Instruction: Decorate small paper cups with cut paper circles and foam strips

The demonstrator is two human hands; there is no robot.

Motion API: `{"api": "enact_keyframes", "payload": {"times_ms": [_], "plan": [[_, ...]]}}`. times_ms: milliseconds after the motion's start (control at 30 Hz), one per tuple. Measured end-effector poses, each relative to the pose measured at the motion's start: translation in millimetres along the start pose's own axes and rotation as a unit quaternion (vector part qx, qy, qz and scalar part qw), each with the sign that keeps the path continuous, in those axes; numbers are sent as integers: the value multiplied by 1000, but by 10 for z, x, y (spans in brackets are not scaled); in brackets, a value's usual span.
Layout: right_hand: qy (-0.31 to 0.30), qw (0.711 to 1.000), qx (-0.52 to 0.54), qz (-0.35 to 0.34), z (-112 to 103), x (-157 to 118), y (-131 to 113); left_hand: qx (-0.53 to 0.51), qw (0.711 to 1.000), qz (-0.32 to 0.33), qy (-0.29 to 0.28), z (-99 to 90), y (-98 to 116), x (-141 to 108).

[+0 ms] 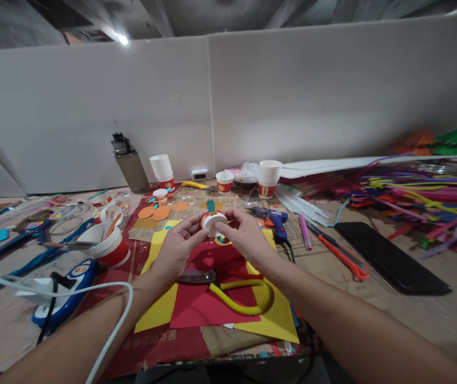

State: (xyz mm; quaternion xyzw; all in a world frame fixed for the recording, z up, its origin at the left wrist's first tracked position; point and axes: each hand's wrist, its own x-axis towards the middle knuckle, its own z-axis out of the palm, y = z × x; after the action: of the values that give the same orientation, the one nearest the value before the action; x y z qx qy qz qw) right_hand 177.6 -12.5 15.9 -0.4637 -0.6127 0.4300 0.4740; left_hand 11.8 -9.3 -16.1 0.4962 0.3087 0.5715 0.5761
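Between both hands, above the paper sheets, is a small white round piece [214, 224] with a red band and a green tip sticking up. My left hand [181, 240] grips its left side with thumb and fingers. On the other side my right hand [245, 234] pinches it, the thumb against the white face. Below lie a red paper sheet [200, 309] and yellow sheets [284, 314]. Scissors with yellow handles [266, 298] rest on the red sheet, blades pointing left.
A blue glue gun [278, 220], orange paper discs [161, 213], a purple stick [305, 232], a red-handled cutter [344, 258] and a black phone [392, 258] surround the sheets. Paper cups [110, 248] with tools stand left, near a white cable [122, 314]. A bottle [131, 168] leans behind.
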Motion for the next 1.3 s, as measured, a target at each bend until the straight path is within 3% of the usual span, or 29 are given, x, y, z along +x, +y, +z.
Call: {"api": "enact_keyframes", "payload": {"times_ms": [367,1300], "plan": [[18,998,-59,-30,3,-9,-4,9,999,-22,28,21,33,-14],[4,999,-20,-31,14,-8,-15,31,999,-18,23,10,42,-10]]}}
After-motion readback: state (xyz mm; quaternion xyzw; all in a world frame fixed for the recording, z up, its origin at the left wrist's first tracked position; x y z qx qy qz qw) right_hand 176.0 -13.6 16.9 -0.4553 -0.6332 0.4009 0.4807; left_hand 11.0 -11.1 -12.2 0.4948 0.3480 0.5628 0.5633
